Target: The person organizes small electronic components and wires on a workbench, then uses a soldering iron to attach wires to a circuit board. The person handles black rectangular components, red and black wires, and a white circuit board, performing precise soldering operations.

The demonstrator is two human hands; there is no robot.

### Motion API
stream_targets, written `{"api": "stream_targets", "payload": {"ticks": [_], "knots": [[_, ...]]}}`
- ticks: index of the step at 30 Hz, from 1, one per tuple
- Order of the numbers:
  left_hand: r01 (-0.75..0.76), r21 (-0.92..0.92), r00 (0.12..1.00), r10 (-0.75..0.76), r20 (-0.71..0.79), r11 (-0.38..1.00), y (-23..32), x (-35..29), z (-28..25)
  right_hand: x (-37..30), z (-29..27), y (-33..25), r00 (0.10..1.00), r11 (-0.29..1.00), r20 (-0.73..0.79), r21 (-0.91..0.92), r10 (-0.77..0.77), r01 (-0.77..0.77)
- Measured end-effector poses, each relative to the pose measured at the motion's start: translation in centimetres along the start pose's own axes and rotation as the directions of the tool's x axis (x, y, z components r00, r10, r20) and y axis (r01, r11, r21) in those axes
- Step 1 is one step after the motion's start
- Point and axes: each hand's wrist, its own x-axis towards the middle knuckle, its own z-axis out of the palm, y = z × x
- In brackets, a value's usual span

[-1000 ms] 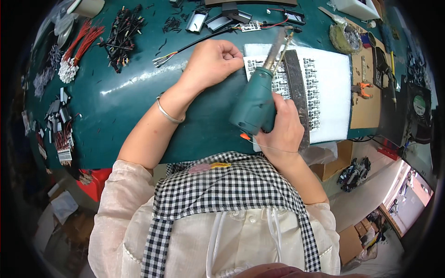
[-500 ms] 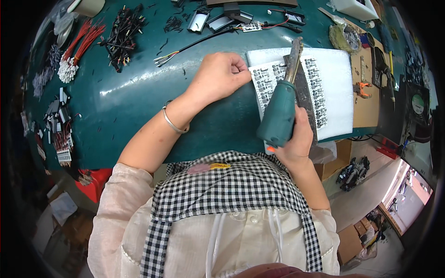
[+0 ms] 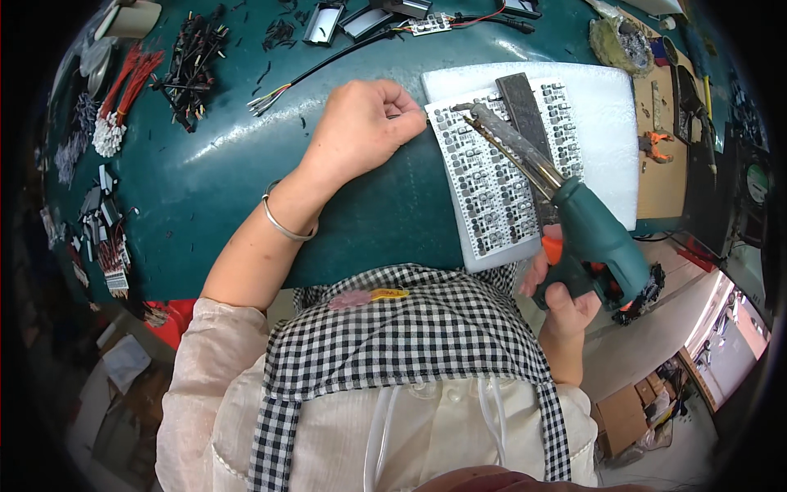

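My right hand point(image 3: 566, 299) is wrapped round the handle of a green soldering gun point(image 3: 602, 225) with an orange trigger. The gun's metal nozzle slants up and left, over a white panel of small circuit boards point(image 3: 479, 184). Beside the panel's upper left corner, my left hand point(image 3: 365, 123) is closed in a pinch. Whatever lies between those fingertips is too small or hidden to make out. A dark flat bar point(image 3: 525, 107) lies across the panel, and a white foam slab point(image 3: 611, 148) is under both.
A black cable point(image 3: 328, 66) with bare coloured ends runs to a small board beyond my left hand. Red wires point(image 3: 123, 90), black leads point(image 3: 190, 70) and metal housings point(image 3: 324, 23) lie at left and back. Orange-handled pliers point(image 3: 656, 148) rest on cardboard at right.
The soldering gun has swung down and right, its nozzle now pointing up-left over the panel. The view has shifted slightly; my left hand stays pinched by the panel's corner.
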Motion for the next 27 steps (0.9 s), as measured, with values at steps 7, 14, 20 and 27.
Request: {"api": "stream_targets", "payload": {"ticks": [7, 14, 20, 27], "knots": [[-0.005, 0.018, 1.000, 0.005, -0.024, 1.000, 0.4, -0.1, 0.0, 0.2, 0.7, 1.3, 1.000, 0.996, -0.016, -0.091, -0.013, 0.011], [-0.018, 0.010, 0.999, 0.018, -0.029, 1.000, 0.4, -0.2, 0.0, 0.6, 1.1, 1.3, 1.000, 0.997, 0.001, -0.074, 0.001, -0.001], [-0.055, 0.017, 0.997, 0.056, -0.044, 0.998, 0.1, -0.2, 0.0, 0.7, 0.9, 1.7, 0.999, 0.995, 0.013, -0.088, -0.052, 0.053], [-0.044, -0.010, 0.998, 0.044, -0.048, 0.999, 0.2, -0.2, 0.1, 0.6, 1.0, 1.6, 1.000, 0.994, -0.007, -0.108, -0.016, 0.015]]}}
